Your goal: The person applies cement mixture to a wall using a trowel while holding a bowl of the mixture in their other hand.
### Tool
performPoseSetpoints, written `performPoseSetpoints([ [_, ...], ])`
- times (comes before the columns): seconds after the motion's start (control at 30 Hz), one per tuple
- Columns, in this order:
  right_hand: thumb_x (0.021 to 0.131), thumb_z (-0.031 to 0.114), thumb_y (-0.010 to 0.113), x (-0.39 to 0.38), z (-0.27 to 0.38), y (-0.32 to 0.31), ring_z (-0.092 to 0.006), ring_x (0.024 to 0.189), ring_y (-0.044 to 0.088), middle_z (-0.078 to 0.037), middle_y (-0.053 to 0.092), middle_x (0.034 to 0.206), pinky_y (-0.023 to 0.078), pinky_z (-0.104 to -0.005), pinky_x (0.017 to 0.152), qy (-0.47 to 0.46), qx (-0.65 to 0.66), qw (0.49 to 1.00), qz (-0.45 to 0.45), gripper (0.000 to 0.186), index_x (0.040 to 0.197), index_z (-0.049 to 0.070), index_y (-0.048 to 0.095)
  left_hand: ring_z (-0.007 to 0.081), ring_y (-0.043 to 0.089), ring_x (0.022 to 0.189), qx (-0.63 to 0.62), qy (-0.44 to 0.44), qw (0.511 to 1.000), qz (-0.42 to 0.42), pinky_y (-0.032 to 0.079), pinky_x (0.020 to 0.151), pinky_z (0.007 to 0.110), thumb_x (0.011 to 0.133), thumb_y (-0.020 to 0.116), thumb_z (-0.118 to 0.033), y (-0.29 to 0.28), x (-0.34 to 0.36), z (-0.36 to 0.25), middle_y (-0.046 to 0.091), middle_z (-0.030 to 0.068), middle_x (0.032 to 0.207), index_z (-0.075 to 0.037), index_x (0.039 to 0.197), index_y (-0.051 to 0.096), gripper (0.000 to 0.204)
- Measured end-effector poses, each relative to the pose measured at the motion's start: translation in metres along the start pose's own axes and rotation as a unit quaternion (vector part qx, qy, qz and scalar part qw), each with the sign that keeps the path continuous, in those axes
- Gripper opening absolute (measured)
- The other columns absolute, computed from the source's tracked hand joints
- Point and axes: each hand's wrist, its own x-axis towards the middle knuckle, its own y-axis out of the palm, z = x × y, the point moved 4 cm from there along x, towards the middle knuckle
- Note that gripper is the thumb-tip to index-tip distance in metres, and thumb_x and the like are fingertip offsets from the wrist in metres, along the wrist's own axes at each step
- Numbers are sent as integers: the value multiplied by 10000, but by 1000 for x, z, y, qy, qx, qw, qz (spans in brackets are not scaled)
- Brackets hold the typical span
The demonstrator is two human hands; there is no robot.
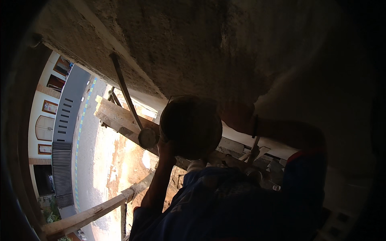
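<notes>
A dark round bucket is in front of my body, its wide face toward me and its inside too dark to make out. My left hand grips the bucket at its lower left side. At the bucket's right side is my right hand, close against the shadowed wall; its fingers are lost in the dark, so their hold cannot be seen. Just left of the bucket, a small round cup-like piece sits by the lower end of a long thin bar that slants up to the wall.
A rough wall rises ahead. Wooden planks run beneath the bucket, with a wooden rail at lower left. Sunlit ground lies far below, with a building beyond. Loose pieces clutter the right side.
</notes>
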Motion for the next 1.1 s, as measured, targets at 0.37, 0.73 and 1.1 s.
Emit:
performPoseSetpoints([
  [0.37, 874, 190, 591, -108, -12, -12, -302, 876, 646, -123, 637, 1030, 538, -409, 733, 78, 506, 800, 314, 261, 1109, 77, 608, 111, 599, 603, 19, -44, 995, 88, 469, 480, 237, 756, 570, -33, 98, -20, 22, 619, 32, 776, -2, 1063, 604, 310],
  [0.73, 843, 255, 627, -168, -69, -27, -274, 765, 672, -130, 668, 863, 539, -400, 694, 78, 445, 826, 336, 312, 1098, 79, 598, 91, 588, 594, 46, -17, 997, 53, 456, 469, 238, 794, 589, -64, 128, -49, 45, 603, 23, 741, -17, 1015, 598, 226],
  [1.1, 806, 235, 725, -36, -132, -197, -321, 849, 686, -182, 672, 925, 550, -425, 791, -13, 504, 836, 217, 442, 1138, -3, 557, 138, 632, 764, -2, 0, 998, -60, 522, 643, 281, 765, 601, -34, 114, -90, 52, 652, 75, 912, -19, 1130, 602, 366],
])
